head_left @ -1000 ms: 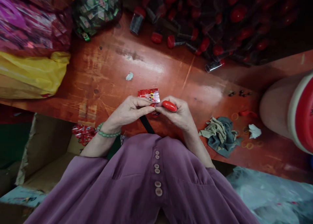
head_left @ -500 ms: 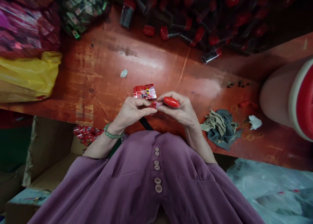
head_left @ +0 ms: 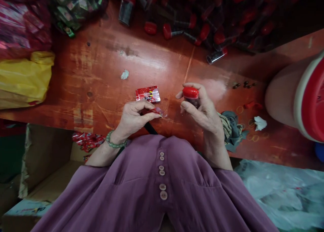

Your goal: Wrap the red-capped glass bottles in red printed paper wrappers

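Observation:
Between the thumb and fingers of my left hand (head_left: 134, 119) is a small red wrapper (head_left: 157, 111) with a clear, crinkled end. To the right, my right hand (head_left: 206, 112) holds a small container with a red cap (head_left: 190, 92) and a dark, see-through body, partly hidden by the thumb and fingers. The two hands are apart. Just above my left hand a flat red printed packet (head_left: 149, 94) lies on the reddish wooden table (head_left: 157, 63).
Many red-capped clear containers (head_left: 174, 31) lie at the back. A large bucket with a red lid (head_left: 312, 100) stands at the right, beside a grey-green cloth (head_left: 231, 127) and rubber bands. Bags of packets and a yellow bag (head_left: 25, 78) are left, above an open cardboard box (head_left: 48, 157).
My right hand has moved right, away from my left hand, with the red-capped container now turned so its dark body shows. My left hand still pinches the wrapper.

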A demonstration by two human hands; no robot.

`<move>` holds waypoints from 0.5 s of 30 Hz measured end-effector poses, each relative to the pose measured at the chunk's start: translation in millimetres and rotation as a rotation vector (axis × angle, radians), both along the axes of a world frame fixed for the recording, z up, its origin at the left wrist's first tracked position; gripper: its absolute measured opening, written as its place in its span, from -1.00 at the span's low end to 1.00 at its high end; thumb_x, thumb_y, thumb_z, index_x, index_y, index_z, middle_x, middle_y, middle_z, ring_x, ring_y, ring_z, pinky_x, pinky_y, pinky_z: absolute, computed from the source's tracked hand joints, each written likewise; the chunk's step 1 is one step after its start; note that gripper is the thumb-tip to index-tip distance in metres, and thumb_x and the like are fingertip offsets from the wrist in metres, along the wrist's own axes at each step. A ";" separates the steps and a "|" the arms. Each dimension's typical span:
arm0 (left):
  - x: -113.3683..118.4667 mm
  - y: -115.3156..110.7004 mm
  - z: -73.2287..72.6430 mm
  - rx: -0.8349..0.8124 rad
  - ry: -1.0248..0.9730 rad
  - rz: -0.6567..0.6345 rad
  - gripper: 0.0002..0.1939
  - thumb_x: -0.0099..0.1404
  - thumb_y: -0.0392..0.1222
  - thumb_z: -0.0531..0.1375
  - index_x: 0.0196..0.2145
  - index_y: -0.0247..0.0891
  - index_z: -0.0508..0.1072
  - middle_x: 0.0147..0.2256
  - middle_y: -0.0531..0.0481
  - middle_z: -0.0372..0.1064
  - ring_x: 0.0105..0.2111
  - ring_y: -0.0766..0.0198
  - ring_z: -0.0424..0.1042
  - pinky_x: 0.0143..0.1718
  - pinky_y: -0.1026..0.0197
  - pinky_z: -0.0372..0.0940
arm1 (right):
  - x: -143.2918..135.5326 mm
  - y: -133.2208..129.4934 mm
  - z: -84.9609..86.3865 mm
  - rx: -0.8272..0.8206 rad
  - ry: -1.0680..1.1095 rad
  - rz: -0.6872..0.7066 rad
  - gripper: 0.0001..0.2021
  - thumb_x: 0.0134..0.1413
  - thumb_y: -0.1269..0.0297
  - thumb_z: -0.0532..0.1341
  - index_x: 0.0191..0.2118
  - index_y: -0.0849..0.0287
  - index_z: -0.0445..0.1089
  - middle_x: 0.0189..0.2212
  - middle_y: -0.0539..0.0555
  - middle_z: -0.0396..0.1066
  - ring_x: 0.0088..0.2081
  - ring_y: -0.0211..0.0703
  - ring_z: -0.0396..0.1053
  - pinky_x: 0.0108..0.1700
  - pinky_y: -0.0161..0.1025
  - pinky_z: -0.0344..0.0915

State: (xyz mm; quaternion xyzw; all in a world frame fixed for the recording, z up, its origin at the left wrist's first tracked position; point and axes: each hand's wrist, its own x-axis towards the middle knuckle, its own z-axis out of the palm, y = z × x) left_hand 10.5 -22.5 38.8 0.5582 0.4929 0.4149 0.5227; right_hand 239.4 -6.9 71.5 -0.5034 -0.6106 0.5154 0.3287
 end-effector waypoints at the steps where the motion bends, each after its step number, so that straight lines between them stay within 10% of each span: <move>1: 0.0 -0.4 -1.0 0.040 0.007 0.002 -0.85 0.04 -0.19 0.44 -0.50 -0.25 0.55 -0.50 0.00 0.53 -0.48 0.30 0.48 -0.38 0.24 0.37 | 1.1 -0.7 4.2 0.021 -0.040 0.020 -0.59 0.24 0.08 0.21 0.16 0.00 0.26 -0.10 0.05 0.45 -0.30 -0.28 0.42 -0.23 -0.25 0.43; 5: 0.4 -0.3 -2.8 0.157 0.058 0.020 -0.84 0.06 -0.17 0.43 -0.49 -0.24 0.54 -0.48 0.01 0.53 -0.46 0.31 0.48 -0.36 0.23 0.36 | -1.0 -1.6 19.1 0.169 -0.150 0.139 -0.68 0.22 0.11 0.23 0.06 0.00 0.43 -0.06 0.08 0.45 -0.05 -0.08 0.42 0.02 -0.06 0.39; 15: -1.4 1.6 -3.8 0.203 0.087 -0.019 -0.84 0.10 -0.13 0.41 -0.46 -0.23 0.55 -0.43 0.00 0.55 -0.43 0.30 0.49 -0.32 0.25 0.38 | -3.6 8.6 22.8 0.192 -0.152 0.329 -0.64 0.13 0.11 0.31 0.06 -0.03 0.49 -0.10 0.07 0.50 -0.10 -0.12 0.46 -0.04 -0.14 0.41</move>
